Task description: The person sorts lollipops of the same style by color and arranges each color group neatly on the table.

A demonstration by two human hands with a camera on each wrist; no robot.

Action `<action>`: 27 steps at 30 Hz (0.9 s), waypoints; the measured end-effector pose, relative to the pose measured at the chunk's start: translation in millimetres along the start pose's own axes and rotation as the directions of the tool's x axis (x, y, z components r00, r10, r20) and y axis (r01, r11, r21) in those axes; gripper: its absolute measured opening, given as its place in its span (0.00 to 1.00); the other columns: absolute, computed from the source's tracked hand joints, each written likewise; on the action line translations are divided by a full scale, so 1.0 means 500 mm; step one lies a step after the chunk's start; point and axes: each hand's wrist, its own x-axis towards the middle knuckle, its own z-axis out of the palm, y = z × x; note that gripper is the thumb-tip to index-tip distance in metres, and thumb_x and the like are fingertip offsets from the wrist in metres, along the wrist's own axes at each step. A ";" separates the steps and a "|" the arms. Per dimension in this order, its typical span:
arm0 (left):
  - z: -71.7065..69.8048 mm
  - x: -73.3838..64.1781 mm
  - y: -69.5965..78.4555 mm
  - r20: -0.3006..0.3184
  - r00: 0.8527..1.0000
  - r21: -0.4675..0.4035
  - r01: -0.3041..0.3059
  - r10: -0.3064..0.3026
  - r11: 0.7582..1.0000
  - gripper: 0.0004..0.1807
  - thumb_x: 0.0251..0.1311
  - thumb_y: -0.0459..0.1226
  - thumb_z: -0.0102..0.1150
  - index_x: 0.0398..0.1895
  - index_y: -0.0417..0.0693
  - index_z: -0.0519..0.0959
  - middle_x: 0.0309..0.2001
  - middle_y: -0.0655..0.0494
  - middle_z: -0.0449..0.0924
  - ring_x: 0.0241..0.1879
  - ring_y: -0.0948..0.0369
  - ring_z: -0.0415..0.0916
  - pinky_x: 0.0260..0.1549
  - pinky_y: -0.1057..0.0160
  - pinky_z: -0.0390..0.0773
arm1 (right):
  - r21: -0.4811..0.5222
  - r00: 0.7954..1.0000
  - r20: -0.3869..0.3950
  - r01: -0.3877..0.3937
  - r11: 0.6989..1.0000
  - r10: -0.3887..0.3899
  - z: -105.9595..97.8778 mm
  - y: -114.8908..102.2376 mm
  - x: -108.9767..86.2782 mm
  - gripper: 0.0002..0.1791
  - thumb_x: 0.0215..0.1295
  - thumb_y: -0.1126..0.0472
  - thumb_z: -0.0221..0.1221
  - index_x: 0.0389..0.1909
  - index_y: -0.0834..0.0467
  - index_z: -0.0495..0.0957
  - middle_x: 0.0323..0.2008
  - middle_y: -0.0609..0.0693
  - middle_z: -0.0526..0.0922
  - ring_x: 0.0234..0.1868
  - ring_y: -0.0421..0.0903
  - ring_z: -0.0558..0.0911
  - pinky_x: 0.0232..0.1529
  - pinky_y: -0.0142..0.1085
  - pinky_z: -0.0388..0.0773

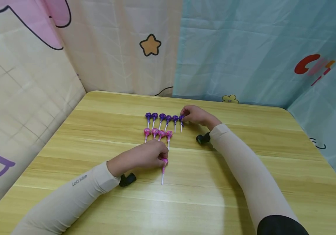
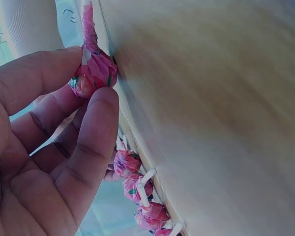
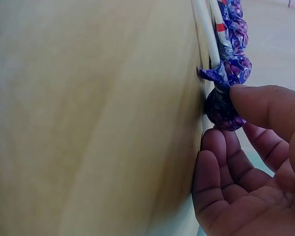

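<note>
My left hand (image 1: 147, 154) pinches the head of a pink-wrapped lollipop (image 2: 94, 73) between thumb and finger, its white stick pointing toward the near side in the head view. Farther back, my right hand (image 1: 198, 116) holds the head of a purple-wrapped lollipop (image 3: 223, 109), thumb on top and fingertips at its end. That one is the rightmost of a row of several purple lollipops (image 1: 162, 116) lying side by side, sticks toward me. In front of them lies a row of several pink lollipops (image 1: 155, 131), their sticks partly hidden behind my left hand.
Everything lies on a wooden table (image 1: 97, 130) with light grain. Curtains (image 1: 229, 49) with cartoon prints hang behind and beside it. A black wrist camera (image 1: 128, 179) sits under the left wrist, another black camera (image 1: 203, 138) beside the right wrist.
</note>
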 end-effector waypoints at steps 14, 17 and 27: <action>0.002 0.004 0.003 0.012 1.000 0.022 0.023 -0.023 0.999 0.08 0.60 0.34 0.67 0.24 0.52 0.80 0.24 0.63 0.74 0.25 0.65 0.68 0.26 0.67 0.69 | 0.019 1.000 -0.002 0.011 1.000 -0.011 0.003 0.007 0.000 0.10 0.68 0.71 0.58 0.48 0.63 0.72 0.44 0.56 0.75 0.37 0.49 0.69 0.36 0.37 0.68; -0.003 0.007 0.003 0.022 1.000 0.002 0.013 -0.013 1.000 0.08 0.59 0.34 0.67 0.24 0.52 0.80 0.24 0.63 0.75 0.25 0.65 0.68 0.26 0.67 0.70 | 0.022 1.000 0.000 0.006 1.000 -0.006 0.001 0.006 -0.001 0.10 0.68 0.71 0.58 0.49 0.64 0.72 0.44 0.56 0.74 0.37 0.49 0.69 0.36 0.37 0.68; -0.040 0.043 0.000 -0.017 1.000 -0.042 -0.015 0.014 0.999 0.06 0.55 0.30 0.66 0.25 0.49 0.80 0.27 0.62 0.78 0.28 0.66 0.74 0.28 0.68 0.75 | 0.027 1.000 0.002 -0.002 1.000 0.001 0.002 0.004 -0.002 0.11 0.68 0.71 0.58 0.49 0.64 0.72 0.44 0.56 0.74 0.37 0.49 0.69 0.36 0.37 0.68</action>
